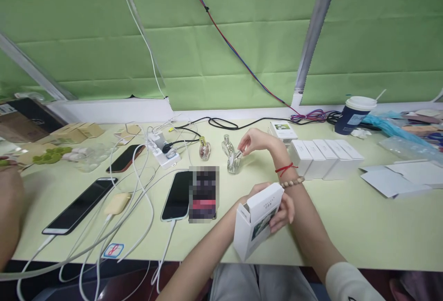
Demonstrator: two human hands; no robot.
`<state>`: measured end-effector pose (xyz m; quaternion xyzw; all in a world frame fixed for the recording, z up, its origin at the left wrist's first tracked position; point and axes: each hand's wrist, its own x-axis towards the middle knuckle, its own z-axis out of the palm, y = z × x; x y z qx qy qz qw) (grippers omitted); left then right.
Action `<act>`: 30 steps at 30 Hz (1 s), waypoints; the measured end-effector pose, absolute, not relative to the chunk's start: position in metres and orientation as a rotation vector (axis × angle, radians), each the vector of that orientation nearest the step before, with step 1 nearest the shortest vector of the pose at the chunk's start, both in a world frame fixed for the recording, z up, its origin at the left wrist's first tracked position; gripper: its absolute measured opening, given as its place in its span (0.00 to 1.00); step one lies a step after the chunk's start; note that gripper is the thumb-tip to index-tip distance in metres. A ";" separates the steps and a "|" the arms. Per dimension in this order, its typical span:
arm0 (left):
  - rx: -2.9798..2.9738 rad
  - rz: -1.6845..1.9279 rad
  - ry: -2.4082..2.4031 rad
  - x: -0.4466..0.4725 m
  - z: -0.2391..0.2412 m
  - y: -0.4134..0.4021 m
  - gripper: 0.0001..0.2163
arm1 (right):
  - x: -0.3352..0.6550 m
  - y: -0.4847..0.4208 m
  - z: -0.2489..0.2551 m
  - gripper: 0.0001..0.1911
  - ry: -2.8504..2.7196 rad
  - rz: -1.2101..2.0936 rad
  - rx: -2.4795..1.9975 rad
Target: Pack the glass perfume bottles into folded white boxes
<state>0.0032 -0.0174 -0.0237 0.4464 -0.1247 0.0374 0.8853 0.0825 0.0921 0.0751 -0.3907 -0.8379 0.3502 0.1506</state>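
A pale surface [328, 227] carries a small workstation, with a row of upright white cartons [318, 169] standing right of its middle, toward the far edge. A white box [258, 222], an end flap loose at its top, tilts above the near edge in the left hand [282, 213], its fingers wrapped around the side. The right hand [258, 141] reaches past it toward the middle of the far edge, fingers nearly closed in a pinch at the top of a clear glass bottle [234, 166], which sits on the surface. A second silver-topped bottle [226, 144] stands just beyond it; whether the two touch cannot be told. A gold-capped bottle [204, 151] stands apart to their left. The step in hand appears to be gripping the bottle with the box held ready; the next move seems to call for a steady pinch on its silver top [238, 154], clear of its neighbor.
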 end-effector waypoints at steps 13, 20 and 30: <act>0.884 0.124 -0.159 0.009 -0.025 -0.026 0.30 | 0.095 0.092 0.077 0.10 -2.284 0.805 -1.420; 0.871 0.095 -0.061 0.008 -0.024 -0.029 0.32 | 0.080 0.098 0.063 0.33 -2.275 0.694 -1.374; 0.962 0.084 0.052 0.010 -0.034 -0.029 0.40 | 0.027 0.096 0.052 0.22 -2.417 0.368 -1.193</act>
